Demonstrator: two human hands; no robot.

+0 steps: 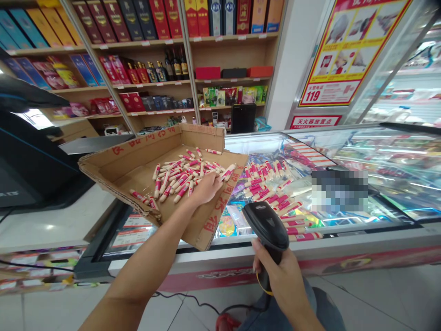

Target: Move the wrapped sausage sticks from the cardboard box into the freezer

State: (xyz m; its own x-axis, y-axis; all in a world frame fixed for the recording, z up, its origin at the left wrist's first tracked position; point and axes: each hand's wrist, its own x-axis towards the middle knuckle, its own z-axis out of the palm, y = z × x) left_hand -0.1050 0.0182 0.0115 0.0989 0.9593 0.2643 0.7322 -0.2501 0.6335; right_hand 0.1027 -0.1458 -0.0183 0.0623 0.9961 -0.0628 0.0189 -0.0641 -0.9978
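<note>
A cut-down cardboard box (138, 158) with red handwriting lies on a glass-topped freezer, holding a heap of small wrapped sausages (179, 177) with pink-red labels. Over the box's right side, my left hand (209, 186) is closed around one or more of these sausages (227, 173); its fingers partly hide how many. My right hand (280, 276) grips the handle of a black barcode scanner (267, 225) in front of the freezer's near edge. Beyond the scanner, more sausages (275, 197) lie in rows on the glass, to the right of the box.
The freezer (344, 243) spans the middle, with packages under its glass. A dark checkout machine (31, 147) stands on a counter (58, 220) at left. The scanner's cable (193, 296) hangs low across the front. Shelves (144, 43) of boxes and bottles stand behind.
</note>
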